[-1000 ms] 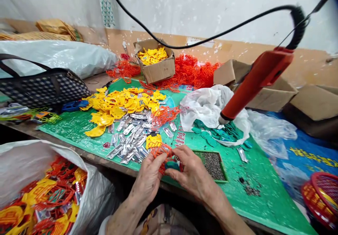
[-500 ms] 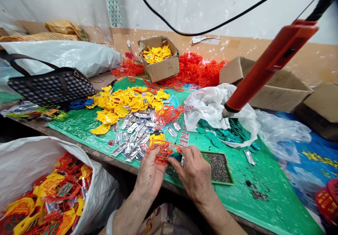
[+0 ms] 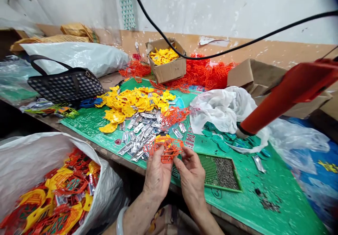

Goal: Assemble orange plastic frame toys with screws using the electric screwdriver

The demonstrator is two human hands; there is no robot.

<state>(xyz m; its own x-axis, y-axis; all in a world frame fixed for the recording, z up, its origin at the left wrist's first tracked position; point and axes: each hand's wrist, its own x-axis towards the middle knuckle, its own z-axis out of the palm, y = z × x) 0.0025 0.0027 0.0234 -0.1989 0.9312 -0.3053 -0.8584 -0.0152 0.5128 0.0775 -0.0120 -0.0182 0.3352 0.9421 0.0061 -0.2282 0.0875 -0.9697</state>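
Note:
My left hand and my right hand meet at the table's front edge, both closed on an orange lattice-shaped plastic piece held up between them. Just beyond it lie several shiny metal strips and a heap of yellow plastic pieces on the green mat. A green tray of small dark screws sits right of my right hand. An orange electric screwdriver hangs on a black cable at the right, with nobody holding it.
A white sack of finished orange and yellow pieces stands at lower left. A checked handbag lies at left. A cardboard box of yellow parts, piles of orange lattices, a white plastic bag and teal pieces lie further back.
My hands have lifted the orange piece slightly and turned it; the teal part seen between my fingers earlier no longer shows. The hanging screwdriver has swung to the right. The camera has shifted left.

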